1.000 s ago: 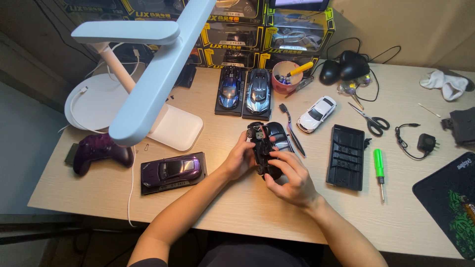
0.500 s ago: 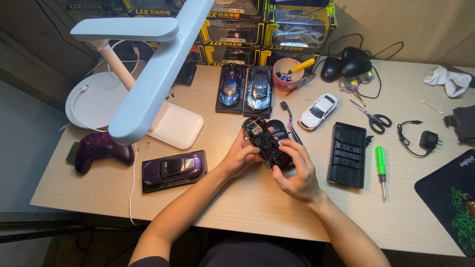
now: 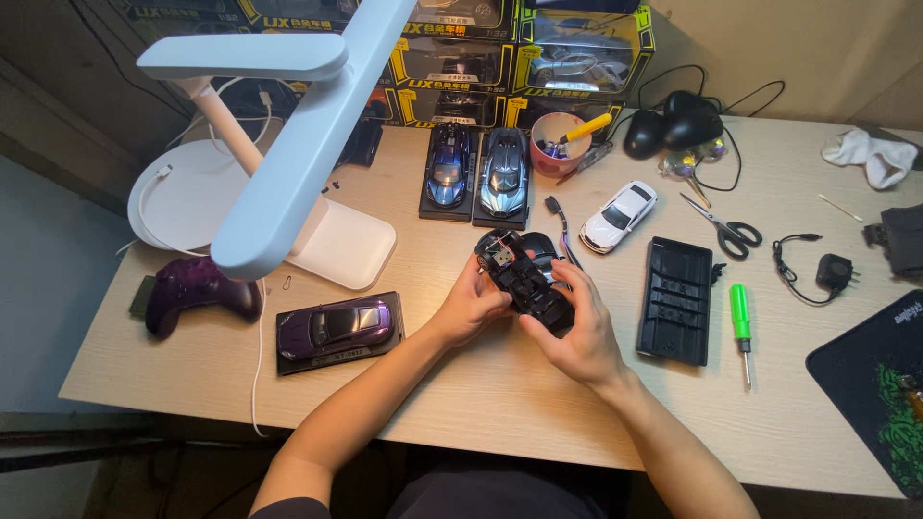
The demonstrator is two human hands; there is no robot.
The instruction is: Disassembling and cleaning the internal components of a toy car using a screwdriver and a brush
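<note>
Both my hands hold a black model car (image 3: 524,279) above the middle of the wooden desk (image 3: 481,404), its dark underside turned up toward me. My left hand (image 3: 474,306) grips its left side. My right hand (image 3: 575,332) wraps the near end, fingers curled over the chassis. A black plastic base plate (image 3: 676,301) lies just right of my right hand, with a green-handled screwdriver (image 3: 739,318) beyond it.
A purple model car (image 3: 338,327) on a black base sits to the left, beside a white desk lamp (image 3: 288,163) and a purple game controller (image 3: 197,288). Two blue model cars (image 3: 478,173), a white car (image 3: 620,215), a pink cup (image 3: 561,144), scissors (image 3: 719,223) and boxed models lie farther back.
The black car has been turned in my hands from nearly upright to slanted, its front end now pointing up-left. My right hand shifted slightly to the right along the chassis.
</note>
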